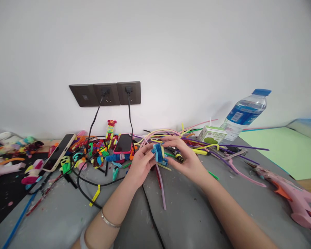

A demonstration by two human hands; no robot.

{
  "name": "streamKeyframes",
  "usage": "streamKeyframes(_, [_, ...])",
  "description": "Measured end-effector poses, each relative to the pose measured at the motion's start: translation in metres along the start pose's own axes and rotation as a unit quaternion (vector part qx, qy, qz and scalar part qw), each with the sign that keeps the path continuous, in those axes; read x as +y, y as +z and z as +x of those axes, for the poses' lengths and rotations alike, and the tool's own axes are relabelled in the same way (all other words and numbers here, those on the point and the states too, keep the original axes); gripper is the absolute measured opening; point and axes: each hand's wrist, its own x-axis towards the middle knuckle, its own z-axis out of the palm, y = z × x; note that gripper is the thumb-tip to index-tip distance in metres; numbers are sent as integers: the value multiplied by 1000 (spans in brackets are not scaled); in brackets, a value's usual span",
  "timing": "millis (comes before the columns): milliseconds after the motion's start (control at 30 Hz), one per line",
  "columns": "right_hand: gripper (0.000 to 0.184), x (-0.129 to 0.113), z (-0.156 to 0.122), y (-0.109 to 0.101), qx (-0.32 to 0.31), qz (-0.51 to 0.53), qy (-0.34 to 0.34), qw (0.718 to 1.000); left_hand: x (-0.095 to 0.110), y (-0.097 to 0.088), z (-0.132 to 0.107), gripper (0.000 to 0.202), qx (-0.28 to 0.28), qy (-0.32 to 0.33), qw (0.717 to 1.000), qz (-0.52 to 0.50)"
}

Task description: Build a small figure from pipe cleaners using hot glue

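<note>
Above the table's (176,218) middle, the left hand (141,162) and right hand (188,159) pinch a blue pipe-cleaner twist (159,153) between them. It is probably light, soft and bendable, best gripped at its wrapped middle.

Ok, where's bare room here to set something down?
Bare grey cover lies between the right hand and the glue gun, and at the near edge left of the left hand. The green sheet too. Crowded from phone to bottle.
</note>
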Motion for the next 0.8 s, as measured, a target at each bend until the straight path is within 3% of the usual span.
streamKeyframes(800, [27, 3, -3, 1, -24, -12, 7, 1000, 0, -1, 0, 33, -8, 5, 1000, -2])
